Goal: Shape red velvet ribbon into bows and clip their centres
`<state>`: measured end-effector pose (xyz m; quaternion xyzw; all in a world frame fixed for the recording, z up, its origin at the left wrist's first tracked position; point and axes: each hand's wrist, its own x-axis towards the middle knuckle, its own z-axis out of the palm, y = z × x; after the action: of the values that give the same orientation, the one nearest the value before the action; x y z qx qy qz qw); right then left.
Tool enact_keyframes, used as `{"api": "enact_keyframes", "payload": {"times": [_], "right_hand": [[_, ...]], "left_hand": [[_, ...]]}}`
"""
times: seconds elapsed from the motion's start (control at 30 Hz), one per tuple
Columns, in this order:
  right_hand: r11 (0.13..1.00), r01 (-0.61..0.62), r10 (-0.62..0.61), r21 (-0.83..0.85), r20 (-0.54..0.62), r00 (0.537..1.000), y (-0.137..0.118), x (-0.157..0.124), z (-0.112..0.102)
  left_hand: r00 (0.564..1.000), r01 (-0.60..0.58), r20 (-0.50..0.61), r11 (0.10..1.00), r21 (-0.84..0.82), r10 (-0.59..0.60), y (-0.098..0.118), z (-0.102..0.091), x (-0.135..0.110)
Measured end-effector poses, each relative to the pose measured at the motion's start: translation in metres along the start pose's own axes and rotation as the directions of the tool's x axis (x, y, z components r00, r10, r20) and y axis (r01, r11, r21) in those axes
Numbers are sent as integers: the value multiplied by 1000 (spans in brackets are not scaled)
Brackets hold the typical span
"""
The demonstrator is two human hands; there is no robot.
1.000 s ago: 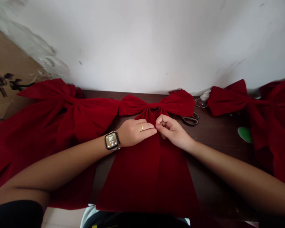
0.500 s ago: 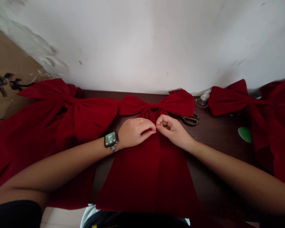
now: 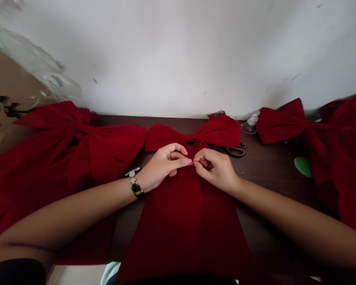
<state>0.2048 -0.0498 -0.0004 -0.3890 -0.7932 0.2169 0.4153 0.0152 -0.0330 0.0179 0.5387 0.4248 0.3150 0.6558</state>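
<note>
A large red fabric bow lies in front of me, its loops toward the wall and its two wide tails spread toward my body. Just below its gathered middle, my left hand is pinched with thumb and forefinger together, palm turned partly up. Opposite it, fingertips almost touching, my right hand is closed in a pinch too. Whatever sits between the fingertips is too small to make out. Black-handled scissors lie partly under the bow's right loop.
More red bows rest on both sides, one at the left and one at the right. A green round object lies on the dark table. A cardboard box with clear plastic stands at the far left, against the white wall.
My left hand has rolled over, so the watch face has turned away and the thumb side shows. Both hands stay fingertip to fingertip above the bow. The view has shifted slightly.
</note>
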Motion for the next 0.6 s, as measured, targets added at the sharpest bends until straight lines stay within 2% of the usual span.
{"api": "enact_keyframes", "payload": {"times": [0.13, 0.2, 0.3, 0.4, 0.5, 0.6], "right_hand": [[997, -65, 64, 43, 7, 998, -3, 0, 1], [994, -94, 95, 59, -4, 995, -3, -1, 2], [999, -45, 44, -8, -41, 998, -2, -2, 3], [983, 79, -87, -166, -46, 995, 0, -4, 4], [942, 180, -200, -284, -41, 979, 2, -6, 4], [922, 220, -246, -319, -43, 968, 3, -6, 3]], "left_hand": [[989, -133, -43, 980, 148, 140, 5, 2, -2], [982, -158, -69, 965, 211, 176, 7, 3, -4], [994, -60, -80, 991, 121, 70, 9, 5, -5], [995, 54, -82, 999, 0, -53, 8, 7, -4], [992, 83, -89, 995, -55, -88, 8, 8, -4], [989, 114, -77, 987, -115, -123, 7, 6, -4]]}}
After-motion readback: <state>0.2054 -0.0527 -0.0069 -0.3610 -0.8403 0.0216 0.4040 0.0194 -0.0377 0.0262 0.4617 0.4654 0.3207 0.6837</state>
